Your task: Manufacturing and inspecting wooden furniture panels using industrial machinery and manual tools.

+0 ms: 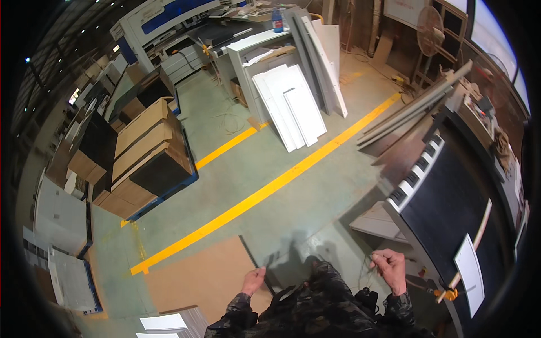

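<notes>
My left hand (254,280) hangs low in front of me with its fingers curled in, and nothing shows in it. Below and left of it lies a flat brown board (203,270) with a dark edge; I see no clear contact between them. My right hand (390,269) is raised a little, fingers bent and thumb drawn toward the fingertips. Whether something thin is pinched there is too small to make out. Nearest to that hand is a workbench with a black top (451,186). A white panel (469,276) and a wooden strip (483,225) rest on it.
Yellow lines (270,188) cross the green floor. White panels (290,107) lean against a grey cabinet ahead. Cardboard-covered stacks (149,146) stand on a blue pallet at left. Long boards (417,107) lean at right near a fan (430,31). Stacked sheets (169,322) lie at lower left.
</notes>
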Available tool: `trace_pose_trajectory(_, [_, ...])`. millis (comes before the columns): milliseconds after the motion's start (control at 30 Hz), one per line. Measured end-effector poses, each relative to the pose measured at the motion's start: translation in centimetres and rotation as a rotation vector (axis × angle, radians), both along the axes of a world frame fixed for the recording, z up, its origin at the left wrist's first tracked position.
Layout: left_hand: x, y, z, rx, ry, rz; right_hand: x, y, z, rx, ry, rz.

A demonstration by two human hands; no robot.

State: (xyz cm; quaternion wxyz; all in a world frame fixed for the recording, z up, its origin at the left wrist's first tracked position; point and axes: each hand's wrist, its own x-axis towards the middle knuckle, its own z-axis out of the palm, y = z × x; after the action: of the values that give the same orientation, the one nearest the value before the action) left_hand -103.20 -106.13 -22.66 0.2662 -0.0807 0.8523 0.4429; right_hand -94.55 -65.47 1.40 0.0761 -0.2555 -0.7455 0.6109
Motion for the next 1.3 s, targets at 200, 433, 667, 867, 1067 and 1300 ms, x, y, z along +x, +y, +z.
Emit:
trace_pose_trajectory(200, [-9.0,-0.3,-1.6,0.071,-0.029,0.080,-13.1,-0.1,-5.9,-0.033,-0.162,-0.056])
trace_pose_trajectory(433, [-13.7,-6.4,2.2,0.243,-0.295,0.834,-34.7,-1.2,-6.7,0.070,0.067,0.200])
trace_pose_trajectory(667, [-21.4,-7.9,3.7,0.347,-0.150,1.207,-56.7,-8.0,-2.1,0.305,0.158,0.630])
trace_pose_trajectory(867, [-33.7,-16.4,1.4,-0.089,0.126,0.679,-71.4,-14.3,-2.4,0.268,0.162,0.564])
trace_pose_trajectory(1067, [-54.5,-28.0,6.9,0.352,0.074,0.842,-77.4,-14.4,-6.1,0.157,-0.140,0.386])
trace_pose_trajectory(1300, [-84.2,-29.1,14.9,0.340,0.239,0.556,-80.8,-16.0,-11.0,0.088,-0.371,0.248])
